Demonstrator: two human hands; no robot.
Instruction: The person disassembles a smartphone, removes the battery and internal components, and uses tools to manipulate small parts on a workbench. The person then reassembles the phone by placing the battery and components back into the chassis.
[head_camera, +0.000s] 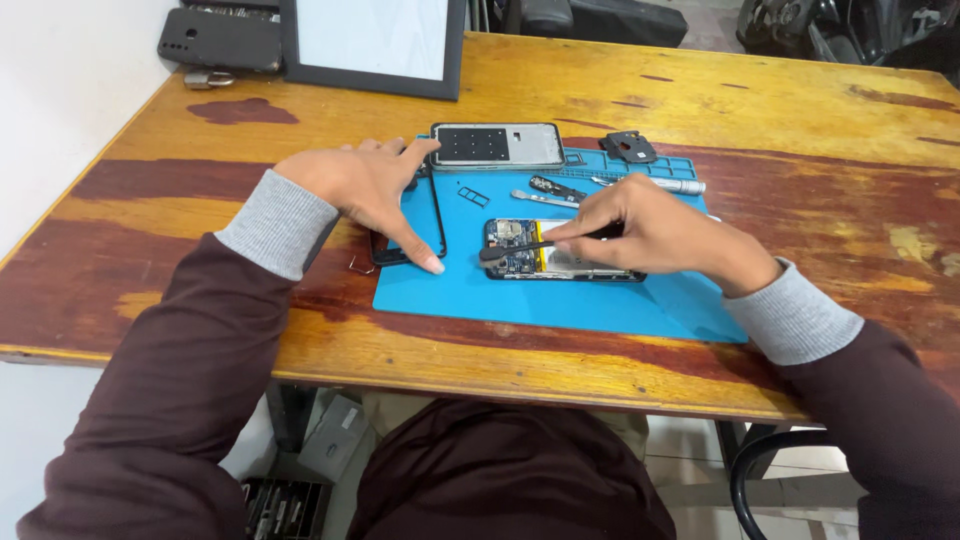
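Note:
An opened phone (520, 250) with its circuit board bare lies on a blue work mat (560, 300). My right hand (650, 230) pinches a thin black tool (515, 249) whose tip rests on the phone's left end. My left hand (365, 185) lies flat on a black phone frame (438, 215) at the mat's left edge, index finger stretched toward me along it. A phone back panel (497, 144) lies at the mat's far edge, just beyond my left fingers.
Tweezers (545, 199), a small screwdriver (675, 185), a card tray (473, 196) and a black plastic piece (628, 147) lie around the mat's far side. A dark-framed board (375, 40) and a black phone case (220, 40) stand at the wooden table's (780, 110) back left.

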